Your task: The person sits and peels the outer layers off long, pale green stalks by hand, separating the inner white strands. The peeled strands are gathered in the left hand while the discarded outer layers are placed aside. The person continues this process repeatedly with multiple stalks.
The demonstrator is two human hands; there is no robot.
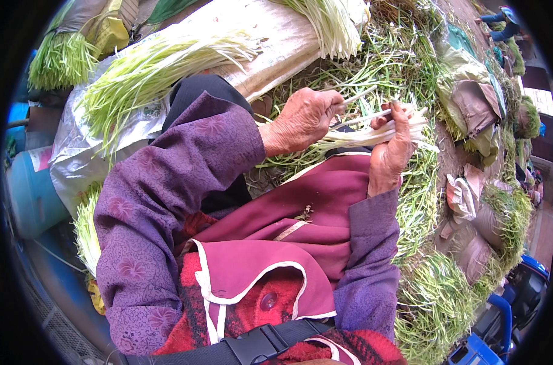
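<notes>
My left hand (307, 120) is closed, its thumb and fingers pinching a thin white stalk (360, 94) that sticks out to the right. In my right hand (393, 146) is a small bunch of white-stalked greens (355, 139), looking like garlic shoots. The fingers curl over its pale ends, and one stalk lies apart at the fingertips. Both hands are close together above my lap, over my maroon apron (313, 201). A larger bundle of the same greens (167, 67) lies to the left on a white sheet (282, 36), and another bundle (328, 27) is at its far end.
Loose green leaves and trimmings (404, 55) cover the ground ahead and along my right side. Sacks (474, 106) stand at the far right. A teal bucket (36, 194) is at left, and something blue and black (507, 313) at lower right. Another person (504, 24) is far right.
</notes>
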